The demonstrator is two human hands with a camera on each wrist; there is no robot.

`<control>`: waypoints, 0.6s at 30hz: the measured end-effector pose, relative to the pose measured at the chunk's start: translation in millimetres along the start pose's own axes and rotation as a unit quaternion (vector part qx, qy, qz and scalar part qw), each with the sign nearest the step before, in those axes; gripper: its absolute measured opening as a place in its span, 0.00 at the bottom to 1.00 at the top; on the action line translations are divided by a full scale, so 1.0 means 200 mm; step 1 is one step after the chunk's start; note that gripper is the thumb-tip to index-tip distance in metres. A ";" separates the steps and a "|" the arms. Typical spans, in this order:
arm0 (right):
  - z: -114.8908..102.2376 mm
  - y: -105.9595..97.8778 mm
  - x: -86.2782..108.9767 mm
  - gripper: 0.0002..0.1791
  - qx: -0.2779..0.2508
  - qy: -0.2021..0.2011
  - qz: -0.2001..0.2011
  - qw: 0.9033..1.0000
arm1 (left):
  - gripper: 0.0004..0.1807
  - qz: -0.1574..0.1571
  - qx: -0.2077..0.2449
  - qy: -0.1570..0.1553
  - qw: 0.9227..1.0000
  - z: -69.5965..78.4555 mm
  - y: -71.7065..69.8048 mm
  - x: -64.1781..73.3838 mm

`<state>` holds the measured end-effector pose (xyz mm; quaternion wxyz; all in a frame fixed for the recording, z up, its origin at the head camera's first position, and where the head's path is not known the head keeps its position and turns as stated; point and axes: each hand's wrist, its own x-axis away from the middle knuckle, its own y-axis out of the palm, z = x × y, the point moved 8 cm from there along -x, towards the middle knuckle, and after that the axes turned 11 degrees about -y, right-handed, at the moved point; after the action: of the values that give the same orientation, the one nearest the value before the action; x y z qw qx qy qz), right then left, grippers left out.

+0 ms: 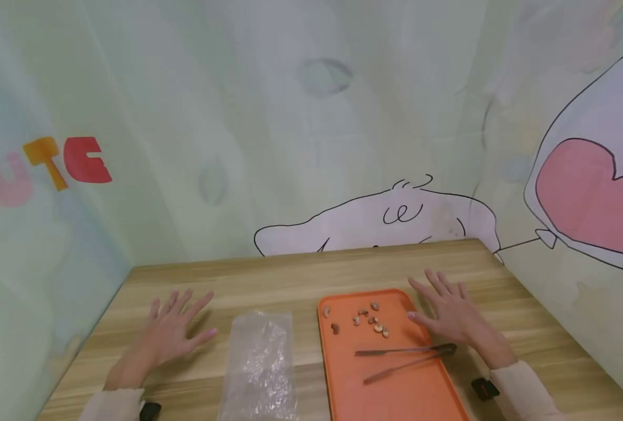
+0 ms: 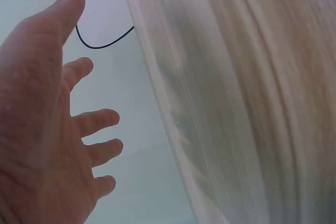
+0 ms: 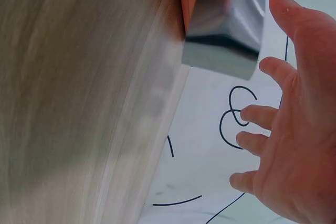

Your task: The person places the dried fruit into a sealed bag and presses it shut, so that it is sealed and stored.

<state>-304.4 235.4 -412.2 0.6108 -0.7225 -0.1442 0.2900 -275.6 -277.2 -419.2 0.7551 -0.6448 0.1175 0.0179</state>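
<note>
My left hand (image 1: pixel 166 336) is spread with nothing in it, over the wooden table to the left of a clear plastic bag (image 1: pixel 261 365). The bag lies flat beside an orange tray (image 1: pixel 343 392). Toward the tray's far end lie several cashew nuts (image 1: pixel 378 328), some brown and some pale. Metal tongs (image 1: pixel 395 351) rest across the tray, their bent end over its right rim. My right hand (image 1: pixel 450 313), fingers apart and holding nothing, is just beyond that bent end, near the tray's right edge. In the right wrist view the tongs' shiny bent end (image 3: pixel 226 30) looms close to the thumb.
The wood-grain table (image 1: pixel 227 275) ends at a curtain-like backdrop (image 1: pixel 185 117) with cartoon drawings, which also runs along the left and right sides. Dark wrist devices (image 1: pixel 484 389) sit at both cuffs.
</note>
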 end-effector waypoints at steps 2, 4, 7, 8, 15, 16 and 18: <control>-0.01 0.00 0.00 0.40 -0.018 -0.012 -0.004 1.000 | 0.43 0.002 0.001 0.002 1.000 0.00 0.01 0.00; -0.02 0.01 0.01 0.40 -0.044 -0.027 -0.014 0.999 | 0.42 0.006 0.002 0.006 1.000 0.01 0.01 0.00; -0.04 0.03 0.03 0.39 -0.106 -0.048 -0.040 0.992 | 0.41 0.001 0.011 0.012 1.000 0.02 0.03 0.01; -0.04 0.04 0.03 0.38 -0.124 -0.056 -0.050 0.989 | 0.41 -0.003 0.018 0.015 1.000 0.03 0.03 0.00; -0.09 0.06 0.07 0.29 -0.133 -0.095 -0.054 0.985 | 0.35 -0.026 0.107 0.038 0.993 0.06 0.06 -0.02; -0.11 0.06 0.08 0.27 -0.127 -0.107 -0.048 0.985 | 0.33 -0.032 0.121 0.042 0.991 0.07 0.07 -0.02; -0.14 0.06 0.09 0.24 -0.119 -0.130 -0.040 0.984 | 0.29 -0.048 0.147 0.046 0.987 0.09 0.08 -0.03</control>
<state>-275.4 220.4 -424.8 0.5075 -0.7399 -0.2846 0.3376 -281.5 -255.7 -430.1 0.8353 -0.5319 0.1225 -0.0651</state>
